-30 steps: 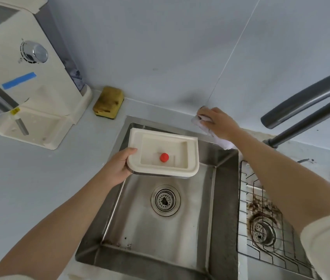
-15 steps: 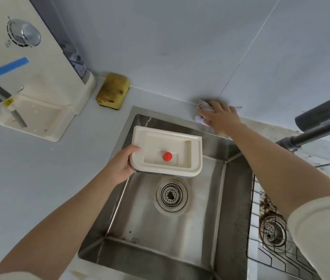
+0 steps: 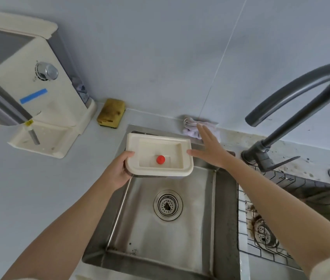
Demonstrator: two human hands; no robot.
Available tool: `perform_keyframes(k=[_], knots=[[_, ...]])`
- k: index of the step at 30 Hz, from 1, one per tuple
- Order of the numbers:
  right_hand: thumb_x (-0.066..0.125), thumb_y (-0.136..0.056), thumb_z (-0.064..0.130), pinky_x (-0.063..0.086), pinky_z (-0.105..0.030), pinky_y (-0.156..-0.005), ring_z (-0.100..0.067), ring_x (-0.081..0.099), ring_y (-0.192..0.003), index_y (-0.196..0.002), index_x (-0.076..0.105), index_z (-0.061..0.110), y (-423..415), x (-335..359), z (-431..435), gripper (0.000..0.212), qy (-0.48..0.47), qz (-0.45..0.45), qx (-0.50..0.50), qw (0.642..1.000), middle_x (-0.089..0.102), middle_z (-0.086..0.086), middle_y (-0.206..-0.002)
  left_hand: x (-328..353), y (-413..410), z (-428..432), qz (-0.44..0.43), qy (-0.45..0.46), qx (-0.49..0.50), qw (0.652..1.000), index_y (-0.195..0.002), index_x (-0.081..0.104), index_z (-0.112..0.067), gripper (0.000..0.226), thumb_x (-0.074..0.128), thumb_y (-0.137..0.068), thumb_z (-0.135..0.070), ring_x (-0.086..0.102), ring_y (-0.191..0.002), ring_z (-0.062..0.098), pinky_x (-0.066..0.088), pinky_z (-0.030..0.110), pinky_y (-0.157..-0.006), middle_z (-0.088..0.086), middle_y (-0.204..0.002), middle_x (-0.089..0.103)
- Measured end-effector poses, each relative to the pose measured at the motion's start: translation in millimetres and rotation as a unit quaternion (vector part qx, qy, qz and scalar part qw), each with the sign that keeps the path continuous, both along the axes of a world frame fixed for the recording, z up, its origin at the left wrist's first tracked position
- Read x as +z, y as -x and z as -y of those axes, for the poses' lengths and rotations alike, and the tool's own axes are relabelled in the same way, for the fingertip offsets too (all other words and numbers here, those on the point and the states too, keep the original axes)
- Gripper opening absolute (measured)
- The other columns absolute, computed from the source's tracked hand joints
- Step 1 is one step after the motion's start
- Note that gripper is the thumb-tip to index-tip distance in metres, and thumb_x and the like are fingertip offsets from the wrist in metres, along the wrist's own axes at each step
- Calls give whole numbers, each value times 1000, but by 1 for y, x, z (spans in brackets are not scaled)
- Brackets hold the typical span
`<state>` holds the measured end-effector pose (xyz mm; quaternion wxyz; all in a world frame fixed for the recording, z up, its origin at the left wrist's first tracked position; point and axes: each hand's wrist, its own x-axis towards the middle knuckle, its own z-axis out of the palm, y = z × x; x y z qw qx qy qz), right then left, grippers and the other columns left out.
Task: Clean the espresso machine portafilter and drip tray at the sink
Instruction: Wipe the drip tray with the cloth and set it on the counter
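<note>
My left hand grips the left edge of the cream drip tray, holding it level over the back of the left sink basin. A small red float sits in the tray's recess. My right hand hovers open with fingers straight just right of the tray; its thumb is close to the tray's right rim. A crumpled pale cloth lies on the counter against the wall, just beyond my right fingertips. The cream espresso machine stands at the left with its tray bay empty.
A yellow sponge lies by the wall between machine and sink. The dark curved faucet arches at the right, its base behind the basin divider. A second basin with a wire rack and brown grime is at the right. A drain strainer sits mid-basin.
My right hand has let go of the cloth at the wall and drawn back toward the tray's right side, fingers now spread. The left hand keeps holding the tray.
</note>
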<state>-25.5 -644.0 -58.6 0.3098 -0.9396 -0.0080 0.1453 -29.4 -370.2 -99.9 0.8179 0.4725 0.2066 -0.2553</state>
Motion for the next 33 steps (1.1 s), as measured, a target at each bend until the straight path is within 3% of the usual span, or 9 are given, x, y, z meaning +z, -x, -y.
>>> perform_keyframes(k=[5, 9, 13, 18, 23, 27, 29, 31, 33], knots=[[75, -71, 42, 6, -39, -116, -20, -5, -145, -146, -17, 20, 44, 1, -2, 121, -40, -37, -7, 998, -11, 0, -158, 19, 18, 0, 12, 9, 12, 1000, -105, 59, -12, 20, 46, -90, -15, 62, -93, 23, 48, 37, -86, 7, -96, 69], [81, -66, 35, 7, -37, -116, -21, 0, -145, -145, -21, 17, 69, 2, -9, 130, -86, -54, -17, 995, -3, -2, -158, 32, 36, 2, 32, 33, 12, 999, -109, 59, -11, 24, 46, -91, -18, 62, -97, 25, 49, 40, -87, 10, -103, 68], [85, -56, 15, 36, -47, -108, -23, 40, -129, -142, 14, 19, 87, 14, -21, 112, -165, -8, -5, 986, 41, -4, -138, 43, 53, 6, 43, 44, 10, 998, -111, 60, -12, 25, 47, -92, -22, 64, -97, 26, 51, 40, -80, 10, -102, 71], [80, -50, 21, 48, -52, -94, -19, 50, -118, -135, 25, 25, 106, 22, -25, 102, -249, 24, -5, 968, 47, -1, -127, 55, 74, 9, 59, 42, 1, 997, -118, 58, -14, 31, 44, -94, -28, 62, -104, 27, 51, 40, -81, 10, -108, 70], [81, -49, 28, 42, -52, -101, -18, 47, -123, -135, 30, 26, 117, 24, -22, 100, -277, 19, -4, 961, 46, -2, -130, 65, 93, 6, 116, -19, -41, 992, -136, 38, -11, 55, 53, -87, -31, 53, -119, 31, 55, 40, -83, 17, -131, 54], [82, -51, 24, 40, -52, -103, -20, 48, -122, -130, 35, 26, 121, 21, -19, 92, -285, 13, -7, 958, 51, 2, -128, 72, 105, 2, 141, -59, -78, 985, -132, 26, -26, 116, 92, -37, -34, 50, -116, 26, 54, 46, -85, 4, -126, 45], [83, -54, 18, 41, -51, -103, -20, 49, -122, -129, 37, 25, 124, 20, -18, 89, -297, 13, 0, 955, 52, 1, -127, 77, 110, 1, 162, -121, -116, 973, -135, 20, -31, 114, 90, -46, -19, 48, -117, 22, 50, 45, -92, 0, -125, 43], [83, -54, 18, 42, -50, -102, -19, 50, -121, -129, 37, 26, 128, 20, -18, 89, -308, 13, 9, 951, 52, 1, -127, 79, 115, 0, 195, -208, -152, 946, -137, 16, -32, 98, 79, -66, -6, 48, -114, 15, 54, 30, -84, -6, -123, 43], [82, -50, 24, 43, -49, -102, -17, 50, -121, -129, 37, 26, 130, 22, -19, 91, -316, 13, 16, 948, 52, 2, -127, 82, 120, -3, 225, -267, -174, 921, -135, 16, -34, 95, 76, -70, -1, 47, -115, 11, 53, 19, -77, -10, -123, 42]])
